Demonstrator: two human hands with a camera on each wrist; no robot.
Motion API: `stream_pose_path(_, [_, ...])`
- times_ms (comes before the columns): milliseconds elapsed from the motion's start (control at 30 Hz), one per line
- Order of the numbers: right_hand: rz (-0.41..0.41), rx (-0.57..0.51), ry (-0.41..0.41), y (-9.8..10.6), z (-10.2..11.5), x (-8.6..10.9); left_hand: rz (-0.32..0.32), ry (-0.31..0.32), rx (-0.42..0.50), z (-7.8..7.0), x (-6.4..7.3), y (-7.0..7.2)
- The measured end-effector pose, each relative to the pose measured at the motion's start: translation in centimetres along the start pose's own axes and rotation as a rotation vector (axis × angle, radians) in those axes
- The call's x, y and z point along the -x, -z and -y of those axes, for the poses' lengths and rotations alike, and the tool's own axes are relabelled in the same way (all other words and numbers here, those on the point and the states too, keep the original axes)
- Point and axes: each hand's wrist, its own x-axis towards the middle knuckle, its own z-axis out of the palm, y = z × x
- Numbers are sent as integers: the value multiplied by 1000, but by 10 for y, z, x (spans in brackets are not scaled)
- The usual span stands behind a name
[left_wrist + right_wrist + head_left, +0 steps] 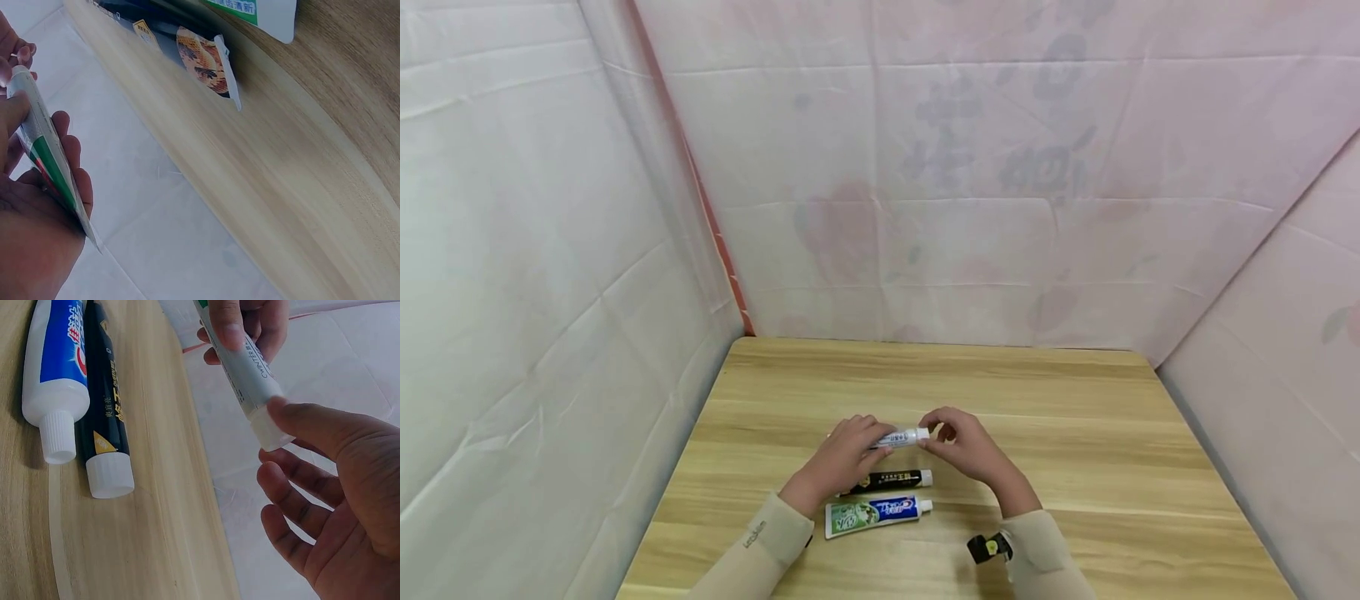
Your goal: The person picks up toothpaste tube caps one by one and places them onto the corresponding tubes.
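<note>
My left hand (pixel 844 454) grips a whitish toothpaste tube (pixel 904 437) around its body, its cap end turned toward the right. Green and red stripes show on that tube (pixel 49 159) in the left wrist view. My right hand (pixel 967 447) pinches the tube's white cap (pixel 270 432) with thumb and index finger, while the other fingers curl loosely below. Nearer to me lies a black toothpaste tube (pixel 897 479) with a white cap, partly covered by the left hand. In front of it is a green and blue toothpaste tube (pixel 872 515), its cap also pointing right.
The wooden table (pixel 1045 392) carries the two lying tubes. Pale patterned cloth (pixel 955 250) hangs behind the table and on both sides. A black strap device (pixel 988 547) sits at the right wrist.
</note>
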Motion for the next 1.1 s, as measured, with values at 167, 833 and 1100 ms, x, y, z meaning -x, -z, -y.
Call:
stream_pose_path(167, [57,-19,-44,3,0,-2,9,-4,4,0,1,0])
stream_pose_path(833, [-74,-125,-6,10,-11,6,-42,1,53,3,3,5])
stream_pose_path(1100, [-32,-151,49,9,-9,4,-38,-2,56,0,-2,2])
